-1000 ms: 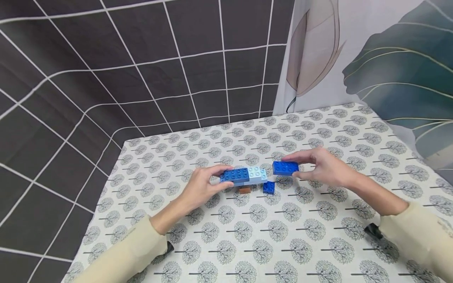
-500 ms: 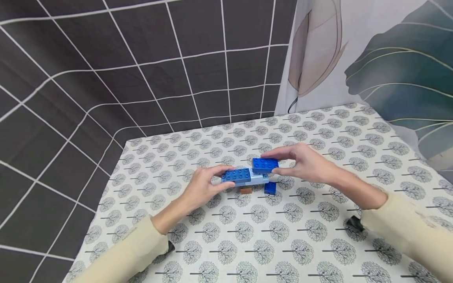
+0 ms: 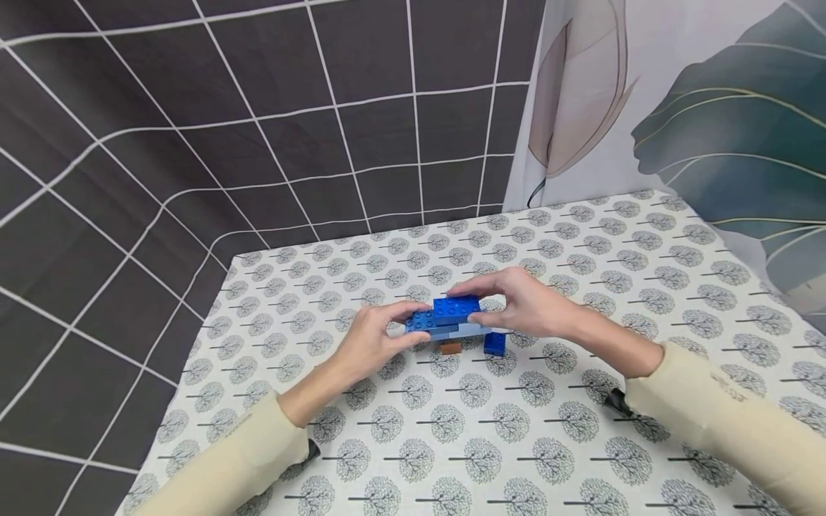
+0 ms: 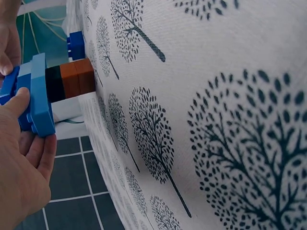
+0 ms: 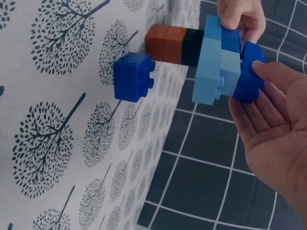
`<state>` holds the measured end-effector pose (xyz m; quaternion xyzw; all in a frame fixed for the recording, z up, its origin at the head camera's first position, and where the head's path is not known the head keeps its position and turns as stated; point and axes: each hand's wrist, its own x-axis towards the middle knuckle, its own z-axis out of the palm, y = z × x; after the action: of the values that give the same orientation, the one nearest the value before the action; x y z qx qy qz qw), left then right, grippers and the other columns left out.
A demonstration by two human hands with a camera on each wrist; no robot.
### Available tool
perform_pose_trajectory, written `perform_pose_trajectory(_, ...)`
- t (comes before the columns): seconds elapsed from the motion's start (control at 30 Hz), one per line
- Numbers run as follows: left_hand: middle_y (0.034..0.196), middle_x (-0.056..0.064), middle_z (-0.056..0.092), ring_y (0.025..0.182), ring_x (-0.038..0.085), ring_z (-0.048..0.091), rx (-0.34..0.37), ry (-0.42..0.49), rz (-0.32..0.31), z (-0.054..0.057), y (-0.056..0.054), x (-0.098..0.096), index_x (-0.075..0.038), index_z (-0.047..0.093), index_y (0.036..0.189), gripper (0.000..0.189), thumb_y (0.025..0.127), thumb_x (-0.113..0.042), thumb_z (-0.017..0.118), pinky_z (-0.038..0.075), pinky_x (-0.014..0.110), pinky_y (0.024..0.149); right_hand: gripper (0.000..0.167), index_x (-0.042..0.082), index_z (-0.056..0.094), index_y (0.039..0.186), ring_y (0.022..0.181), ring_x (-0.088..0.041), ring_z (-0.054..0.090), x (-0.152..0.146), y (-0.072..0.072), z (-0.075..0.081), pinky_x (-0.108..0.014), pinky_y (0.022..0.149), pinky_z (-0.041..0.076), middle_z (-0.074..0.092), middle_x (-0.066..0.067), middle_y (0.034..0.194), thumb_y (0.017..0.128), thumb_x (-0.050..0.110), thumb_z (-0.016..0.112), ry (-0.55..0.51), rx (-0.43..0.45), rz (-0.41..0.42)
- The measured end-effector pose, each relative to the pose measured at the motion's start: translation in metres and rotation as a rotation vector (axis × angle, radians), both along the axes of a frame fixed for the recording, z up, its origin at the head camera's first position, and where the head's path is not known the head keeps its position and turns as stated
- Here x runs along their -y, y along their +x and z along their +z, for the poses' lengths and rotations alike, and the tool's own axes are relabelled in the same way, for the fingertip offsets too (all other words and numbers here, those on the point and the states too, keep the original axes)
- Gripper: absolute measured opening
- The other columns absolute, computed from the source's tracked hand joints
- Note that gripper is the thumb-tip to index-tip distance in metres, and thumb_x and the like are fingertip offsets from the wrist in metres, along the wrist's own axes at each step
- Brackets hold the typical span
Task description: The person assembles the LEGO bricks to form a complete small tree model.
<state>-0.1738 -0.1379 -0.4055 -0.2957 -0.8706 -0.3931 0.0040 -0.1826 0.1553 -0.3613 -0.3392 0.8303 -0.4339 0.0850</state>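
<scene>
A brick stack stands on the patterned cloth: brown bricks (image 5: 165,43) at the bottom, a dark green brick (image 5: 192,47), then a wider layer of light blue bricks (image 5: 207,72). Above these sit a medium blue brick (image 3: 421,319) and a pale blue brick (image 5: 230,66). My left hand (image 3: 368,335) grips the stack's left end between thumb and fingers. With thumb and fingertips, my right hand (image 3: 525,304) pinches a bright blue brick (image 3: 454,308), which lies over the medium and pale blue bricks, right at their studs.
A small blue brick (image 5: 130,77) rests on the cloth just right of the stack's base, under its overhanging light blue layer. The tree-print cloth (image 3: 477,451) covers the table. A dark gridded curtain (image 3: 361,136) hangs behind and to the left.
My right hand has carried the bright blue brick leftward, from beside the stack to over its top. My left hand keeps its grip on the stack.
</scene>
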Motion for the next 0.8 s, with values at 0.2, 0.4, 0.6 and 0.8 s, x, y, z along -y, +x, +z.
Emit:
perform_pose_trajectory(0.2,0.121,0.009,0.078,0.068,0.012,0.063,-0.025,-0.003,-0.019,0.001,-0.001,-0.002,-0.013,0.072,0.135,0.05,0.09,-0.03,0.087,0.044,0.025,0.051,0.046,0.006,0.07,0.138,0.12,-0.028,0.071,0.001,0.0,0.004,-0.055,0.104,0.055,0.071,-0.012,0.137,0.094,0.003,0.081,-0.017,-0.018,-0.001)
perform_pose_trajectory(0.4,0.12,0.011,0.078,0.082,0.016,0.072,-0.025,0.001,-0.034,0.0,-0.001,-0.004,-0.007,0.071,0.135,0.051,0.091,-0.027,0.086,0.049,0.026,0.058,0.046,0.007,0.069,0.14,0.125,-0.028,0.068,0.007,0.001,0.003,-0.048,0.108,0.054,0.069,-0.01,0.14,0.095,0.002,0.079,0.01,0.03,0.015)
perform_pose_trajectory(0.6,0.12,0.012,0.078,0.079,0.017,0.071,-0.015,-0.009,-0.026,0.0,-0.001,-0.004,-0.007,0.071,0.135,0.051,0.091,-0.028,0.086,0.049,0.026,0.057,0.048,0.007,0.069,0.14,0.126,-0.028,0.067,0.01,0.001,0.001,-0.047,0.108,0.054,0.068,-0.009,0.141,0.094,0.002,0.079,0.019,0.031,0.006)
perform_pose_trajectory(0.8,0.12,0.012,0.078,0.089,0.023,0.076,0.008,-0.004,-0.022,0.0,0.001,-0.004,-0.007,0.068,0.138,0.052,0.093,-0.027,0.083,0.055,0.031,0.065,0.049,0.007,0.069,0.14,0.123,-0.028,0.069,0.011,0.001,-0.001,-0.046,0.106,0.055,0.069,-0.011,0.14,0.092,0.002,0.081,0.017,0.032,-0.001)
